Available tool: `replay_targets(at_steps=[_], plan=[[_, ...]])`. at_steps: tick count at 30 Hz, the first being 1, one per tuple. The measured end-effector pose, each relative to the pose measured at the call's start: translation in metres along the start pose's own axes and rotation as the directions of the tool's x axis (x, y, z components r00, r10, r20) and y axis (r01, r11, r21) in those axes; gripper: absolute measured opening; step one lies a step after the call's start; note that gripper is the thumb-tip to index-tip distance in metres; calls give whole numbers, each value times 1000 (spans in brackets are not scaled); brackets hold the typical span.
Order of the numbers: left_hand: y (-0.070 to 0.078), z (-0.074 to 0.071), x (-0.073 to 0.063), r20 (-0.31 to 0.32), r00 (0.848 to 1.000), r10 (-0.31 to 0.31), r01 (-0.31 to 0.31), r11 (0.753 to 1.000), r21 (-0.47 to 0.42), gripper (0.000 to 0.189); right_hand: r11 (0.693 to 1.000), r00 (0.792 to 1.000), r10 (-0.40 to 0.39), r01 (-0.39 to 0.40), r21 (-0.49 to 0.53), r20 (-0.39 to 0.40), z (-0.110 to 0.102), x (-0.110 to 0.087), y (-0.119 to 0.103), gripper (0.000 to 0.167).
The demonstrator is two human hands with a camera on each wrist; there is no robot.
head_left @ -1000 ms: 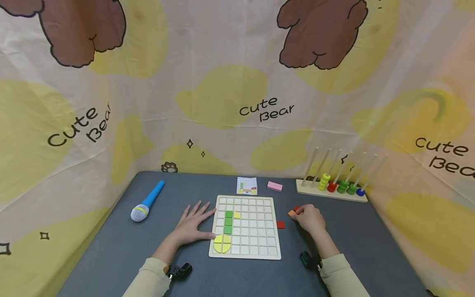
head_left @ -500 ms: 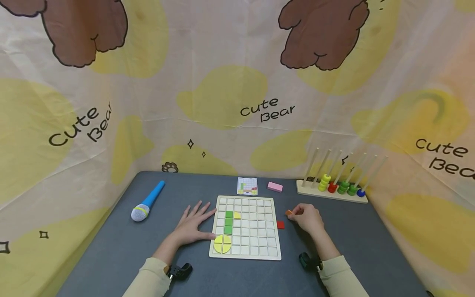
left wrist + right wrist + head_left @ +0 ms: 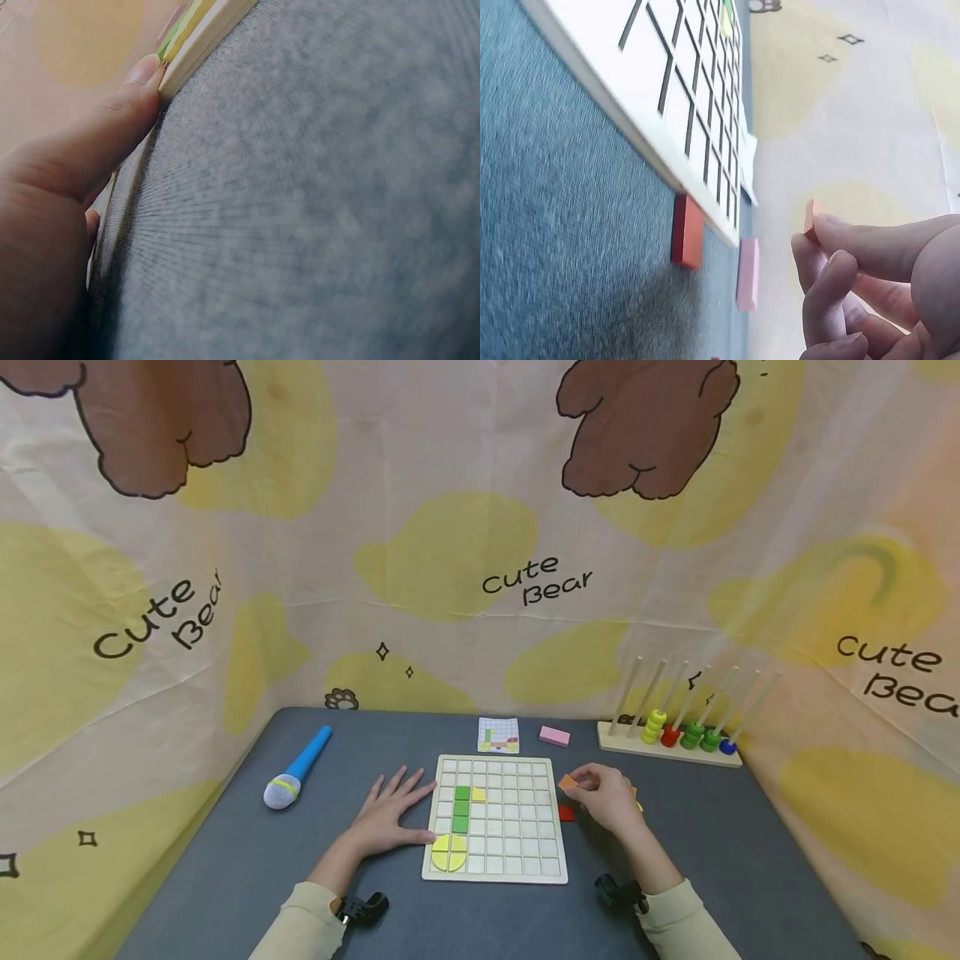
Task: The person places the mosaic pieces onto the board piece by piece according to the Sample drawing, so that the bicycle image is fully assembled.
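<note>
Board (image 3: 513, 825), pale, gridded, flat on the grey counter (image 3: 378, 735); partly filled. On it: green run (image 3: 461, 817) over several cells of one left-hand column; one yellow square (image 3: 478, 795) just right of its top end; yellow disc (image 3: 442, 862), seemingly of quarter pieces, in the near-left corner. All other cells in sight are bare, including the whole right-hand part.

Orange piece (image 3: 567, 782): one, held off the counter just beyond the board's right edge; not placed. Right grip (image 3: 606, 797): thumb and fingertip closed together on that piece, the gap no wider than the piece itself.

Left grip (image 3: 392, 820): fingers spread wide, nothing held; thumb against the board's left edge, presumably steadying it.

Unplaced stock: red piece (image 3: 686, 232), on the counter beside the board's right edge; pink block (image 3: 554, 737), behind the board's far-right corner; orange and yellow bits (image 3: 639, 806) beyond the right wrist, mostly hidden, count uncertain.

Card (image 3: 498, 737), printed with a coloured grid, behind the board; probably the pattern to follow, too small to check cell by cell.

Progress, as judged: left side begun, right side not; orange, red and pink pieces likely outstanding.

Apart from the work: blue microphone (image 3: 298, 767), left; bead rack (image 3: 622, 743), far right.
</note>
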State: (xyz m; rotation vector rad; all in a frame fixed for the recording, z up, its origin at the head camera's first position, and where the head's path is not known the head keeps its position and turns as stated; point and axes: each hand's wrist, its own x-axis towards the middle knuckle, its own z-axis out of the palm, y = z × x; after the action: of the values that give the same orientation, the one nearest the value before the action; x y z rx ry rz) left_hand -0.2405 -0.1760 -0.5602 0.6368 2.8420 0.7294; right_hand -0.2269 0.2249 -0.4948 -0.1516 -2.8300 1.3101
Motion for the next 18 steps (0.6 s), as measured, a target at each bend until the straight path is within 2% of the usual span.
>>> replay_targets(at_steps=[12,18], plan=[[0,0,0,0,1000,1,-1,1000,8,99,999,998,-42,41,20,36,18,-13,-16,15],[0,0,-1,-4,1000,3,-2,1000,10,98,993,991,-112,109,44,74,25,-19,-23,7]])
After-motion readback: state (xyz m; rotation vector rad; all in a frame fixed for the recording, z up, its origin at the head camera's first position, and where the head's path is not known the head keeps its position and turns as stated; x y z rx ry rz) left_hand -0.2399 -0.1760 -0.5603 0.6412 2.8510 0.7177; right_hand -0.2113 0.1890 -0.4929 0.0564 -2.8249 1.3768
